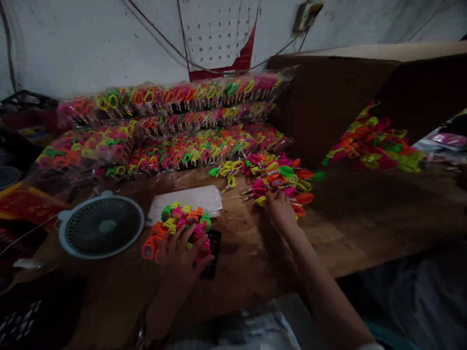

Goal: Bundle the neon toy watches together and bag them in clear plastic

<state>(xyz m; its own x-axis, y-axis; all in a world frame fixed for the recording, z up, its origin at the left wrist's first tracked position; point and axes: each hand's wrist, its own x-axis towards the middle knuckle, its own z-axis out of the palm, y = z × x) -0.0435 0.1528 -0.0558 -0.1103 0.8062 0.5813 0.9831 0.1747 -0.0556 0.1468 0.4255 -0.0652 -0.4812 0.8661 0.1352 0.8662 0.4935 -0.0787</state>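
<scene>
My left hand [182, 255] lies with fingers spread over a cluster of bright plastic toy watches [177, 214] in orange, pink, yellow and green. Beneath that cluster, part of a black card [215, 253] sticks out on the right. Farther right, my right hand [280, 209] is at the near edge of a loose pile of toy watches [286, 172]. Its fingers are bent and close together on a watch there, though the fingertips are partly hidden among the pieces.
White plastic bags [186, 199] lie flat behind the left cluster, beside a round pale-blue fan [104, 226]. Clear-wrapped rows of toy watches [175, 116] are stacked along the wall. At right, a tipped cardboard box [328, 92] has more watches [379, 141] at its opening.
</scene>
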